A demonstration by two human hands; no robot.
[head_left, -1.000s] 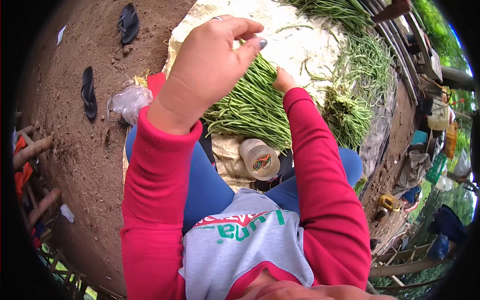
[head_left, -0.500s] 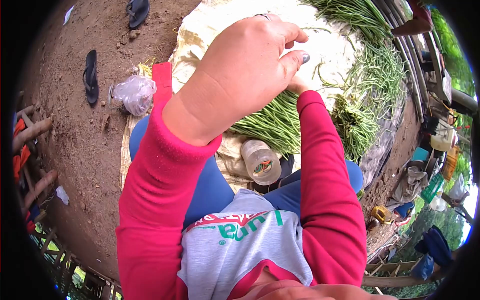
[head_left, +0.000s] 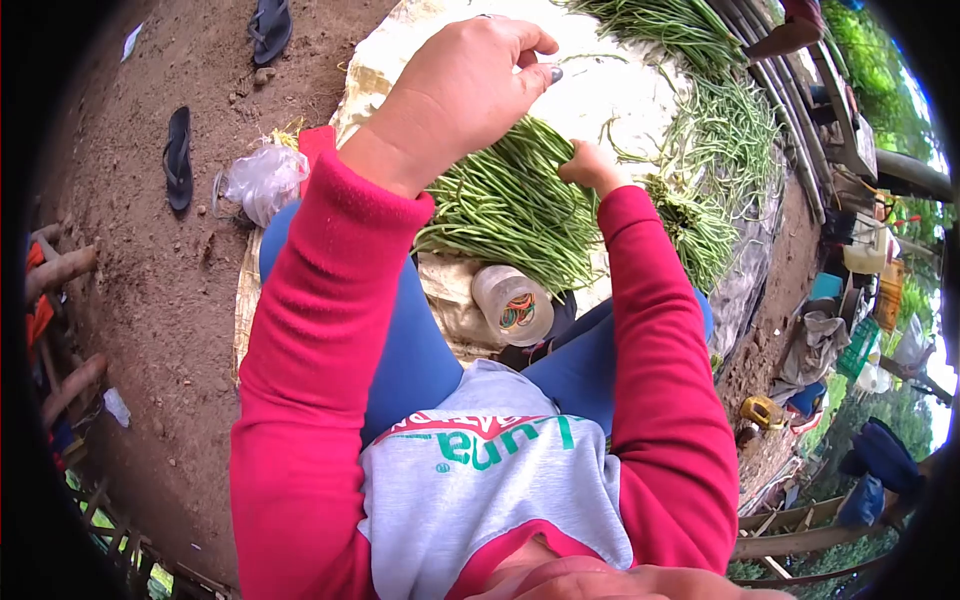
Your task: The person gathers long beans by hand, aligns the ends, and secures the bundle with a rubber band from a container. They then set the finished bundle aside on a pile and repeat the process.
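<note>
A large bunch of long green beans [head_left: 510, 205] lies on the pale sheet in front of my crossed legs. My left hand [head_left: 470, 80] is raised over its far left side. Thumb and index finger are apart with nothing visible between them; the other fingers are mostly hidden. At the bunch's right edge, my right hand [head_left: 594, 168] has its fingers curled against the beans and seems to grip some. Close to my lap stands a clear plastic container [head_left: 512, 303] with coloured rubber bands inside.
More green beans [head_left: 725, 130] are spread along the sheet's right side, with another bunch [head_left: 670, 30] at the far edge. A clear plastic bag [head_left: 264, 185] and a red object [head_left: 318, 145] lie left. Black flip-flops [head_left: 179, 160] rest on the dirt. Another person's arm [head_left: 785, 38] shows top right.
My left hand has shifted left in view, uncovering more of the bean bunch. My right hand, mostly hidden before, now shows at the bunch's edge. The whole view has shifted slightly.
</note>
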